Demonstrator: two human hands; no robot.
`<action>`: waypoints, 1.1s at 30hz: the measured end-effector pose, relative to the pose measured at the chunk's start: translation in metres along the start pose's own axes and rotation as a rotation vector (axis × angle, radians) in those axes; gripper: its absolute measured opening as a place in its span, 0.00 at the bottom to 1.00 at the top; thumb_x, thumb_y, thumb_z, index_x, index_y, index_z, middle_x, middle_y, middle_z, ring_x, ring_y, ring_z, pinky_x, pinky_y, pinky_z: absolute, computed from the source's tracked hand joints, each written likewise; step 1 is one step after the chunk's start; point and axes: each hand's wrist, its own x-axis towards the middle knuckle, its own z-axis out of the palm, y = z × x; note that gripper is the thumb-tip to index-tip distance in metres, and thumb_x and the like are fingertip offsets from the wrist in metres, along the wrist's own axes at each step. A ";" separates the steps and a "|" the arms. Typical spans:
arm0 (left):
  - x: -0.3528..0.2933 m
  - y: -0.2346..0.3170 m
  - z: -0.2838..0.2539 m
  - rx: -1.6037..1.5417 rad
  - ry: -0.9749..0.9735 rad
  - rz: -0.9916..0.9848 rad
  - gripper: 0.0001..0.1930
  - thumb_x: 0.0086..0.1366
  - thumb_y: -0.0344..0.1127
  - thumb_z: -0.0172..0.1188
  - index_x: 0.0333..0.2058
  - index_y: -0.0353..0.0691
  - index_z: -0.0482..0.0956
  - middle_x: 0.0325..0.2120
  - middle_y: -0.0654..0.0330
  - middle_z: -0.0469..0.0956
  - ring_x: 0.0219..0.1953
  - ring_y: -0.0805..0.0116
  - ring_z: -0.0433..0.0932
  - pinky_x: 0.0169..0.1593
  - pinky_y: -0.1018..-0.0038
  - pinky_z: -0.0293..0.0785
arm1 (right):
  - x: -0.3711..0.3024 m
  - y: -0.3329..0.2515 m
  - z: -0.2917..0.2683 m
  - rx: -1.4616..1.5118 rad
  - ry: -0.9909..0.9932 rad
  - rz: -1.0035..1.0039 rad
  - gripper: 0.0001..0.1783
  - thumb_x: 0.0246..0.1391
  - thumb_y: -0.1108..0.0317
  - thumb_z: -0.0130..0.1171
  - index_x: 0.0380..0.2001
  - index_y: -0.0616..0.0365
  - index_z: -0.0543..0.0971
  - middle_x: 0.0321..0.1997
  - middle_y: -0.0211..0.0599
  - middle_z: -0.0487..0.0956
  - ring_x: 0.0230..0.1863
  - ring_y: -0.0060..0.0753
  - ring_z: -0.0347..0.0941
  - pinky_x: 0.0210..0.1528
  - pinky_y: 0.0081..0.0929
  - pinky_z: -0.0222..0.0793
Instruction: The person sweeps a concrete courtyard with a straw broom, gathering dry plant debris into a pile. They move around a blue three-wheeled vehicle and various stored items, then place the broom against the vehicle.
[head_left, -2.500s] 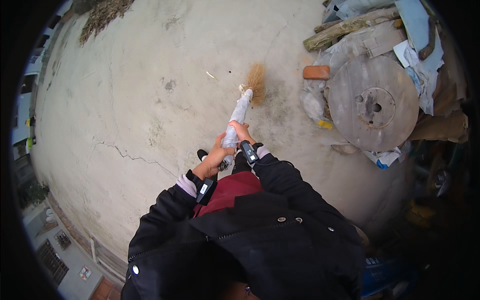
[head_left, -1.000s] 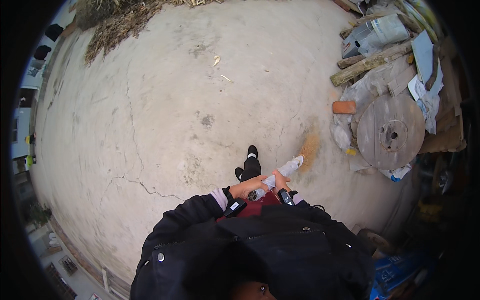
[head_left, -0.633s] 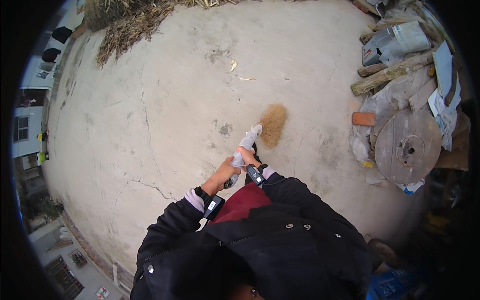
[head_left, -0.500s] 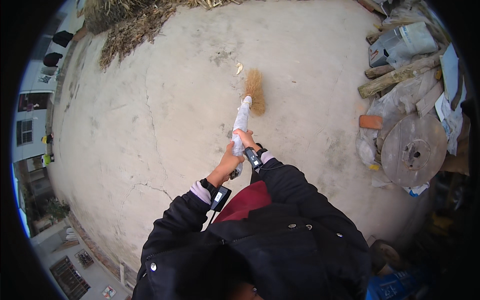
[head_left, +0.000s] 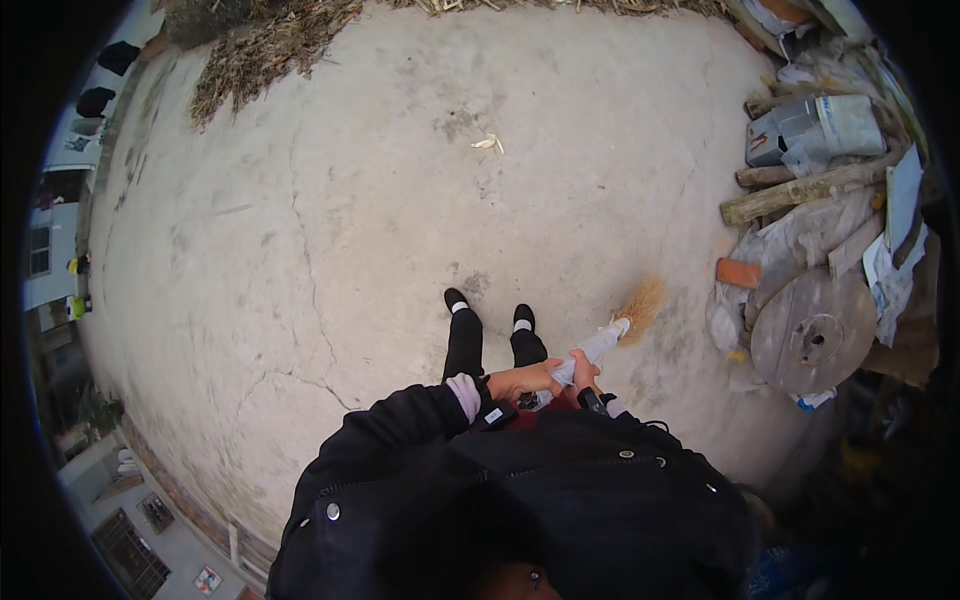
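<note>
A straw broom (head_left: 600, 343) with a handle wrapped in whitish plastic slants across to the right of my feet. Its tan bristles (head_left: 643, 308) point away to the right and look slightly blurred. My left hand (head_left: 529, 379) is closed around the handle near its rear end. Farther along toward the bristles, my right hand (head_left: 584, 371) grips the same handle. Both hands are close to my body. On the concrete ahead lies a pale dry husk (head_left: 488, 143), well apart from the broom.
Along the right lie a wooden spool disc (head_left: 775, 335), an orange brick (head_left: 738, 272), logs (head_left: 805, 192), plastic sheeting and a grey-white container (head_left: 815, 130). Dry stalks (head_left: 265, 70) are heaped at the far left. Cracks run through the concrete floor (head_left: 380, 220).
The broom has swung from straight ahead to the right and nearer my body, both hands moving with it. My feet now show. The pale husk looks shifted slightly and turned.
</note>
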 end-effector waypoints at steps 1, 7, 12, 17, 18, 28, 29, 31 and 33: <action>0.017 -0.002 -0.010 0.034 -0.064 -0.070 0.39 0.49 0.29 0.56 0.61 0.40 0.51 0.44 0.52 0.68 0.40 0.65 0.73 0.42 0.77 0.71 | 0.008 0.006 -0.010 -0.015 0.068 0.062 0.40 0.38 0.61 0.62 0.52 0.61 0.53 0.41 0.49 0.67 0.33 0.47 0.71 0.41 0.47 0.71; 0.062 -0.040 -0.100 0.437 -0.489 0.481 0.15 0.51 0.36 0.59 0.39 0.39 0.73 0.34 0.54 0.74 0.35 0.54 0.74 0.40 0.69 0.69 | 0.047 0.049 0.006 0.071 -0.216 0.465 0.20 0.39 0.59 0.60 0.35 0.58 0.68 0.31 0.41 0.73 0.29 0.37 0.73 0.31 0.35 0.71; -0.040 0.013 -0.195 0.050 -0.021 -0.138 0.15 0.50 0.32 0.60 0.38 0.38 0.73 0.34 0.55 0.73 0.36 0.60 0.75 0.37 0.71 0.72 | 0.017 0.071 0.189 0.095 -0.279 0.360 0.17 0.43 0.55 0.55 0.31 0.56 0.70 0.26 0.38 0.73 0.23 0.40 0.70 0.23 0.34 0.66; -0.187 0.107 -0.256 -0.022 0.628 0.055 0.31 0.44 0.28 0.56 0.51 0.28 0.65 0.37 0.53 0.72 0.37 0.66 0.72 0.37 0.76 0.69 | -0.068 0.022 0.416 0.031 -0.558 0.302 0.19 0.43 0.59 0.56 0.37 0.58 0.67 0.30 0.38 0.72 0.27 0.36 0.72 0.27 0.35 0.68; -0.205 0.125 -0.267 -0.013 0.654 0.119 0.29 0.45 0.28 0.56 0.50 0.29 0.66 0.35 0.55 0.72 0.36 0.67 0.72 0.36 0.76 0.69 | -0.082 0.006 0.452 -0.027 -0.556 0.246 0.19 0.43 0.61 0.57 0.37 0.60 0.67 0.29 0.36 0.72 0.27 0.34 0.71 0.27 0.34 0.69; -0.175 0.168 -0.240 0.112 0.760 0.286 0.44 0.52 0.26 0.55 0.65 0.37 0.41 0.55 0.46 0.61 0.52 0.57 0.66 0.51 0.68 0.66 | -0.111 -0.119 0.455 -0.033 -0.806 -0.118 0.38 0.40 0.65 0.61 0.47 0.67 0.49 0.36 0.52 0.67 0.28 0.40 0.73 0.28 0.36 0.74; -0.167 0.168 -0.227 0.154 0.732 0.321 0.44 0.52 0.25 0.55 0.66 0.39 0.40 0.57 0.45 0.59 0.54 0.56 0.65 0.53 0.68 0.65 | -0.112 -0.127 0.432 0.005 -0.787 -0.183 0.35 0.42 0.66 0.60 0.46 0.66 0.49 0.36 0.52 0.67 0.25 0.39 0.73 0.26 0.34 0.74; -0.153 0.177 -0.212 0.150 0.587 0.294 0.45 0.53 0.24 0.54 0.66 0.40 0.39 0.59 0.45 0.55 0.57 0.54 0.62 0.55 0.67 0.63 | -0.105 -0.146 0.392 0.027 -0.663 -0.234 0.36 0.41 0.66 0.60 0.48 0.65 0.50 0.37 0.50 0.67 0.25 0.38 0.73 0.26 0.33 0.74; -0.131 0.198 -0.209 0.070 0.387 0.251 0.43 0.54 0.25 0.53 0.66 0.42 0.40 0.53 0.49 0.63 0.49 0.61 0.69 0.48 0.70 0.69 | -0.085 -0.171 0.365 -0.051 -0.357 -0.289 0.37 0.40 0.66 0.60 0.50 0.64 0.51 0.44 0.52 0.65 0.41 0.39 0.70 0.40 0.36 0.71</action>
